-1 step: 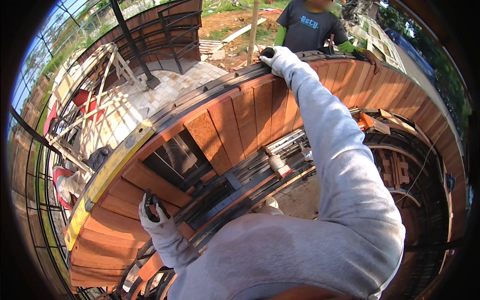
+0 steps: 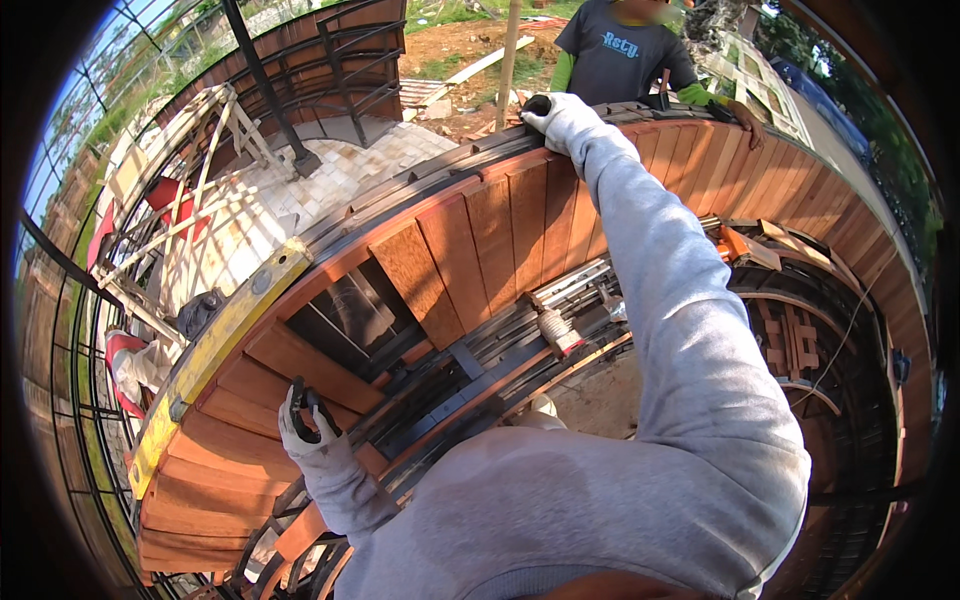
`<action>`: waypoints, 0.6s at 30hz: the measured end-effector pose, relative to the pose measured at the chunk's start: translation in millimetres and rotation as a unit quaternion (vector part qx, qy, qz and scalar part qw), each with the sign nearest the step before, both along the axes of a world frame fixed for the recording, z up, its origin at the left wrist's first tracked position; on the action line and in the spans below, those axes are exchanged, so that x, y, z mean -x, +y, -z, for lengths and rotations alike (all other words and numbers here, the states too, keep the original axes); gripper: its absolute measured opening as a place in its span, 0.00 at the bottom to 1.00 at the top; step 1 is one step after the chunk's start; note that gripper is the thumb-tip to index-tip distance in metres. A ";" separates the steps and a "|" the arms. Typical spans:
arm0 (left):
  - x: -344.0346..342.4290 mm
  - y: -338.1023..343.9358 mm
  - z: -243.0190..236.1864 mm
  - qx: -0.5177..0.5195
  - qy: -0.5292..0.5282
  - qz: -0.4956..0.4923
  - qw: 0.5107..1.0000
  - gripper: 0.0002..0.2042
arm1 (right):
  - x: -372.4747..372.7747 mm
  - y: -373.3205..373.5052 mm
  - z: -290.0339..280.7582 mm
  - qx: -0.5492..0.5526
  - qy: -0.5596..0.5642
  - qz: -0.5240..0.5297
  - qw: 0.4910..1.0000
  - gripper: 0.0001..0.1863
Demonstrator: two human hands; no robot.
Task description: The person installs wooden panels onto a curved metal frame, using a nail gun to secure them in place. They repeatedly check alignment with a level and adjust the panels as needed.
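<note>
- Nothing has visibly moved since the last instant, so the gap (image 2: 345,318) among the boards remains uncovered.
- My left grip (image 2: 318,432) is released, gloved fingers parted, just beside flat reddish-brown planks (image 2: 312,368).
- Beyond it, a straight-edged, scuffed yellow level (image 2: 230,328) lies along the dark, curved rim (image 2: 392,203).
- Farther, my right grip (image 2: 560,120) is on that rim; whether clenched, I cannot tell.
- Past it, a co-worker's bare hand (image 2: 745,120) hangs over smooth, narrow slats (image 2: 715,160).

Grey long-sleeved shirt (image 2: 500,530) (darker patch (image 2: 590,480)), 2 pale gloves (image 2: 572,125), fingers (image 2: 296,405) apparently black inside.
</note>
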State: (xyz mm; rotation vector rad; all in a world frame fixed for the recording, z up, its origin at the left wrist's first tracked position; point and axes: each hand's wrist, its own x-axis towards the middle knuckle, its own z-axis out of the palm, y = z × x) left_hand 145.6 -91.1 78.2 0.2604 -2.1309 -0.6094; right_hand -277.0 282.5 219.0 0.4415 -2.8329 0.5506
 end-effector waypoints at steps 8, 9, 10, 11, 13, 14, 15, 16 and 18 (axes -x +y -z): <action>5.3 4.2 4.5 -0.121 0.013 0.016 0.992 0.20 | -4.3 -4.5 -1.9 -0.006 0.009 0.005 1.000 0.21; 3.8 6.8 0.7 -0.140 -0.003 0.023 0.990 0.21 | -1.8 -4.7 -0.3 -0.004 0.010 0.004 1.000 0.21; 1.1 8.7 -3.7 -0.159 -0.019 0.030 0.987 0.22 | 1.3 -5.0 1.3 -0.001 0.010 0.001 1.000 0.21; -1.8 9.6 -5.4 -0.182 -0.034 0.034 0.982 0.23 | 5.5 -5.8 5.5 -0.013 0.034 -0.005 0.999 0.20; 4.0 5.5 1.3 -0.191 -0.063 0.025 0.979 0.25 | 11.3 1.6 10.0 -0.004 0.040 -0.002 0.999 0.19; 2.7 2.0 2.2 -0.197 -0.077 0.012 0.977 0.26 | 24.4 8.6 18.4 -0.038 0.071 -0.005 0.997 0.19; 0.9 3.3 -2.6 -0.196 -0.070 0.025 0.978 0.27 | 18.5 -0.6 16.0 -0.009 0.058 -0.001 0.998 0.19; 7.6 8.3 -9.1 -0.192 -0.062 0.055 0.978 0.29 | 44.4 21.4 31.2 -0.009 0.088 0.019 0.996 0.19; 2.0 6.3 -13.5 -0.202 -0.107 0.091 0.969 0.31 | 33.7 6.6 25.4 -0.008 0.078 -0.029 0.996 0.16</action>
